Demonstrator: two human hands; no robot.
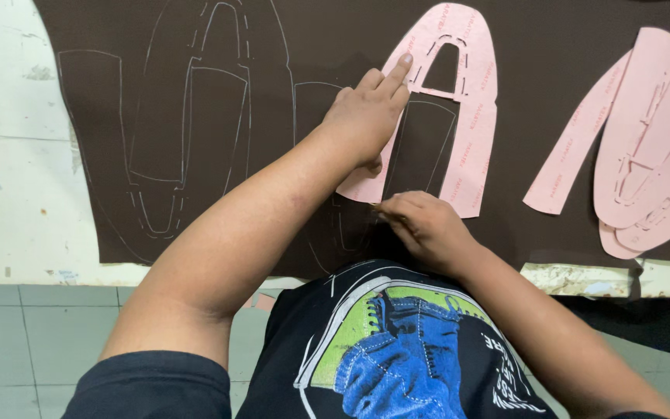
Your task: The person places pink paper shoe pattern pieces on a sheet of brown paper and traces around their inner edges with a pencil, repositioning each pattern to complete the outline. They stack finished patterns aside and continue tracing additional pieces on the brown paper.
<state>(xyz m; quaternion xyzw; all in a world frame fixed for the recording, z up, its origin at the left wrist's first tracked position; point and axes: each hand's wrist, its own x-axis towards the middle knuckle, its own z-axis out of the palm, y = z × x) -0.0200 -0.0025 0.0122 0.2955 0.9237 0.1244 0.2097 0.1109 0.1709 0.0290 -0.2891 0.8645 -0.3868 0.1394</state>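
A pink arch-shaped paper pattern (471, 93) lies flat on a sheet of dark brown material (312, 39). My left hand (366, 116) presses down on the pattern's left leg, index finger stretched toward its top. My right hand (420, 225) sits at the pattern's lower edge with fingers pinched together; whatever it may hold there is hidden by the fingers. Pale drawn outlines (195, 116) of the same shape mark the brown sheet to the left.
Several more pink pattern pieces (645, 147) lie stacked at the right on the brown sheet. The sheet rests on a worn white table (9, 155) whose front edge runs along the bottom. Grey floor tiles (32, 341) show below.
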